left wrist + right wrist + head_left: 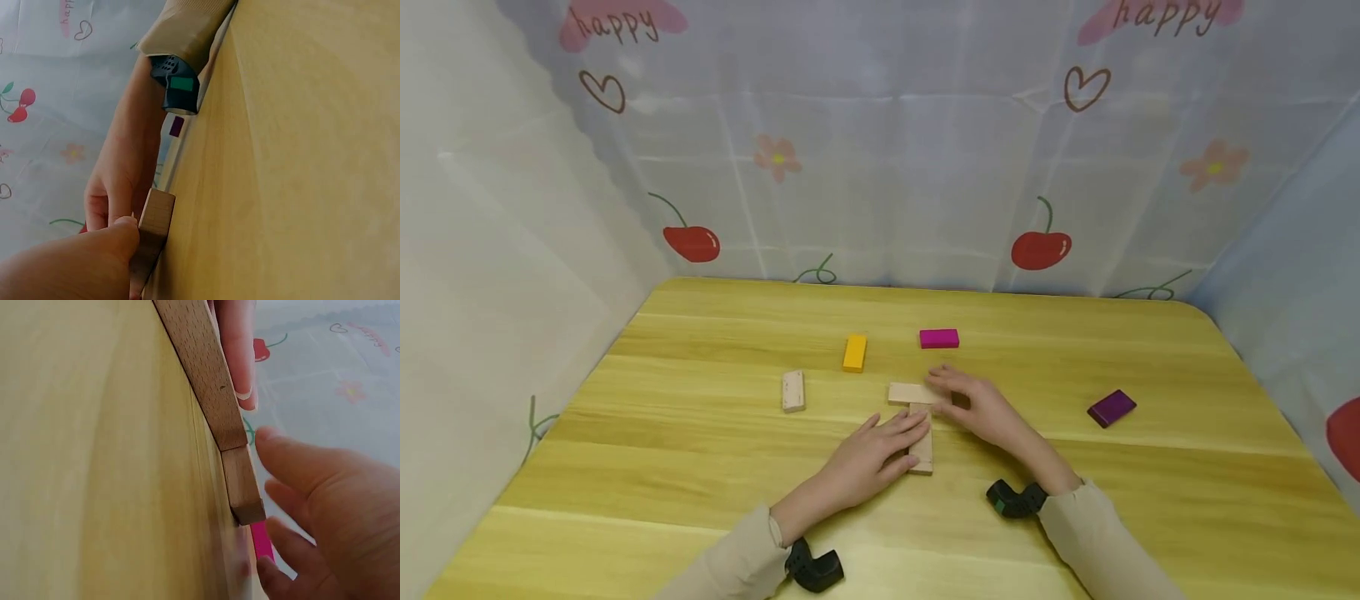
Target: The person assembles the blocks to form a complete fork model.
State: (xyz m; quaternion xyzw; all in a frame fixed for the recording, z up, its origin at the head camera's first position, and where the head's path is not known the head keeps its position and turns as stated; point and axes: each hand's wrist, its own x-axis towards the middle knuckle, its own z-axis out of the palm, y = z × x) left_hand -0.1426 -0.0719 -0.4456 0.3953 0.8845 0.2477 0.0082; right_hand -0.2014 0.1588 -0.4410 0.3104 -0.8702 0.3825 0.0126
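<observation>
A person in beige sleeves is working two plain, unpainted wooden blocks into a T shape near the middle of a pale yellow wooden table (700, 533). The left hand (868, 457) is lying flat, fingers straight, along the upright plain wooden block (921, 446); the right hand (977, 406) is resting relaxed fingers at the end of the crosswise plain wooden block (908, 392), gripping nothing. The two blocks are touching at right angles. The risk here looks like slippage: with neither piece actually clasped, an uneven push from either hand could be skewing the joint or sliding a block away. A third plain block (793, 390), a yellow block (854, 352), a magenta block (939, 338) and a purple block (1112, 407) are lying apart.
</observation>
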